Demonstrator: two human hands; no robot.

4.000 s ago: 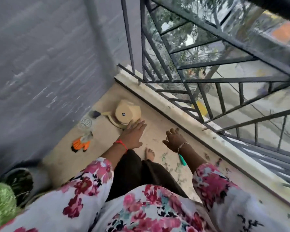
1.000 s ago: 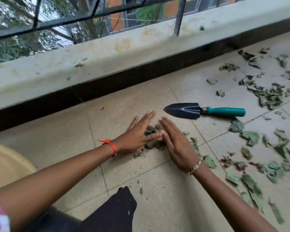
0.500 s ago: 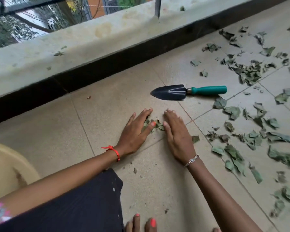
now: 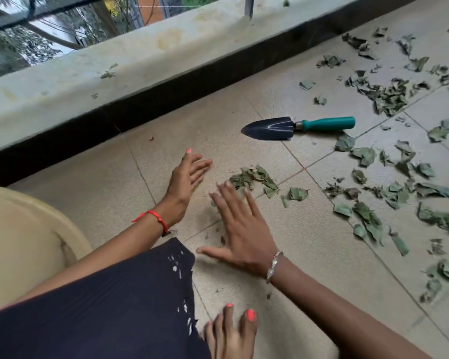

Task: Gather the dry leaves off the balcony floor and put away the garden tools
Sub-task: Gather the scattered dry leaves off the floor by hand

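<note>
The left hand (image 4: pixel 187 177) and right hand (image 4: pixel 241 229), just now pressed around the small heap of dry green leaves (image 4: pixel 252 178), have parted empty with straight fingers, so gathering has barely started.

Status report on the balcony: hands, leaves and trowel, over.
Both hands open: left hand beside the small leaf pile, right hand spread, fingertips at it. Trowel lying untouched beyond. Nothing blocking; loose leaves scattered to the right.

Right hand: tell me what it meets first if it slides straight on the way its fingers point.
The small leaf pile, lying right at the fingertips of the right hand; likely only the pile's left part, though depth is unclear.
</note>
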